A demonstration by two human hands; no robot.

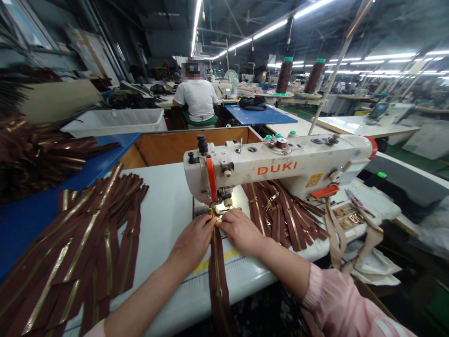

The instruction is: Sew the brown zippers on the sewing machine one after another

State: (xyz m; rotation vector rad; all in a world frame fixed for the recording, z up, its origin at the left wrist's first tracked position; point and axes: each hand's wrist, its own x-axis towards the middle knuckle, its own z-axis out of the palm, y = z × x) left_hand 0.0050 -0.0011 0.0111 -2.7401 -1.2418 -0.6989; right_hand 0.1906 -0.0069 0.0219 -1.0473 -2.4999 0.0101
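Note:
A brown zipper (pixel 219 276) with metal teeth runs from the presser foot of a white sewing machine (pixel 242 164) down over the table's front edge. My left hand (pixel 193 238) pinches its upper end from the left, just in front of the foot. From the right, my right hand (pixel 242 231) grips the same end, its fingertips close to the left ones. The zipper's very tip is hidden by my fingers and the foot. More brown zippers (pixel 291 215) lie under the machine arm, some with gold sliders showing. A large pile of zippers (pixel 86 234) covers the table's left side.
Another zipper heap (pixel 35 159) rests on a blue surface at far left, near a white plastic bin (pixel 115 120). Scissors (pixel 356 199) and a small tray of metal parts (pixel 351 217) sit at right. Thread cones (pixel 285 77) stand behind. A person in a white shirt (pixel 197 99) sits ahead.

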